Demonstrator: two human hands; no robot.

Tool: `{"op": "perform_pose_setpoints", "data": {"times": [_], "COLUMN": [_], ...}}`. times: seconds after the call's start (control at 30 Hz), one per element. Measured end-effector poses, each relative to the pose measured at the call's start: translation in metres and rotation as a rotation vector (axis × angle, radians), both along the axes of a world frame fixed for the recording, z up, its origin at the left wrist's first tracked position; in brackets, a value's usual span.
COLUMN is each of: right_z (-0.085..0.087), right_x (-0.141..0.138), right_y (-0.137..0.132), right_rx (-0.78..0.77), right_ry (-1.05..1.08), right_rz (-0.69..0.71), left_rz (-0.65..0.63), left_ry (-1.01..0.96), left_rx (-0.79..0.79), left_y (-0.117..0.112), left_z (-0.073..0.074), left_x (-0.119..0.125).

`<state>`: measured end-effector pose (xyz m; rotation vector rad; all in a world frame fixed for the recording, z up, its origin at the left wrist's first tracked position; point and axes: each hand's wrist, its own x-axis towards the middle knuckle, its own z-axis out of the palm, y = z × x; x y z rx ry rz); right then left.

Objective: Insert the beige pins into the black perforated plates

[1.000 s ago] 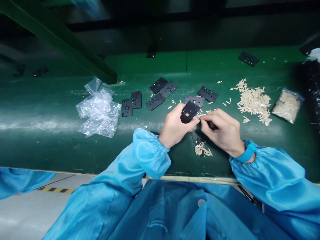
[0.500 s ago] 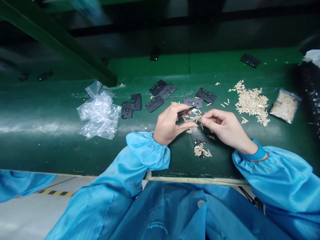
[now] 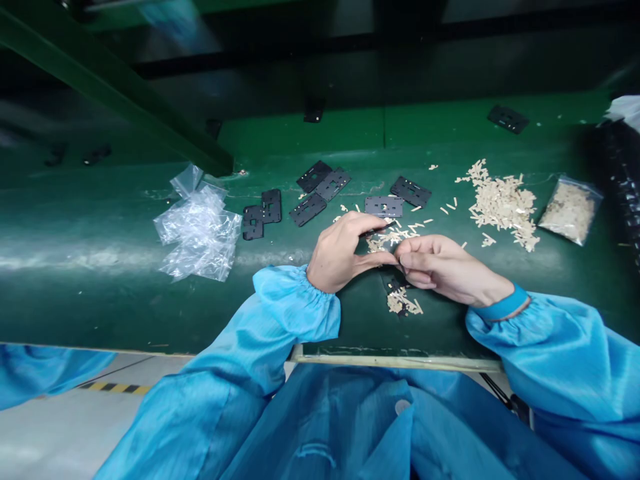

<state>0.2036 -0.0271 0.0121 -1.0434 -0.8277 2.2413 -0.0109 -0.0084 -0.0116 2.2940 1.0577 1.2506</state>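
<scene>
My left hand (image 3: 340,252) is closed on a thin black plastic plate (image 3: 379,229), seen nearly edge-on between thumb and fingers. My right hand (image 3: 440,267) pinches at the near end of that grip, its fingertips by my left thumb. What those fingertips hold is too small to make out. Small cream-coloured strips (image 3: 383,241) lie loose on the bench beyond and beneath my hands. Nearer to me sits a little heap of cream strips (image 3: 404,303) mixed with black bits. Just past my left fingers lies a flat black plate (image 3: 384,207) with cut-outs.
More black plates (image 3: 309,209) lie scattered across the green bench (image 3: 125,300). Clear plastic bags (image 3: 203,230) are piled at left. At right are a large heap of cream strips (image 3: 503,203) and a filled clear bag (image 3: 571,210). Another person's blue sleeve (image 3: 50,373) shows at lower left.
My right hand has moved slightly down and now meets my left thumb. The black plate in my left hand has tilted and shows less.
</scene>
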Motion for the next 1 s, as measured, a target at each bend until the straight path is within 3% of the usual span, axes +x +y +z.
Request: {"op": "perform_pose_setpoints", "data": {"times": [0.43, 0.53, 0.67, 0.77, 1.0], "right_z": [0.004, 0.003, 0.003, 0.0, -0.008], "right_x": [0.001, 0.001, -0.002, -0.005, -0.01], "right_y": [0.001, 0.001, -0.002, -0.004, -0.008], "right_rx": [0.098, 0.243, 0.471, 0.58, 0.667], "right_ry": [-0.087, -0.21, -0.495, -0.557, -0.659], "right_rz": [-0.054, -0.188, -0.332, -0.35, -0.303], "left_rz": [0.004, 0.041, 0.001, -0.059, 0.053], "left_ry": [-0.056, -0.179, -0.46, -0.614, -0.527], "left_rx": [-0.065, -0.293, -0.815, -0.999, -0.864], "left_y": [-0.001, -0.003, -0.005, -0.006, -0.006], "left_z": [-0.003, -0.004, -0.001, 0.002, 0.006], "left_x": [0.0, 0.005, 0.015, 0.02, 0.021]}}
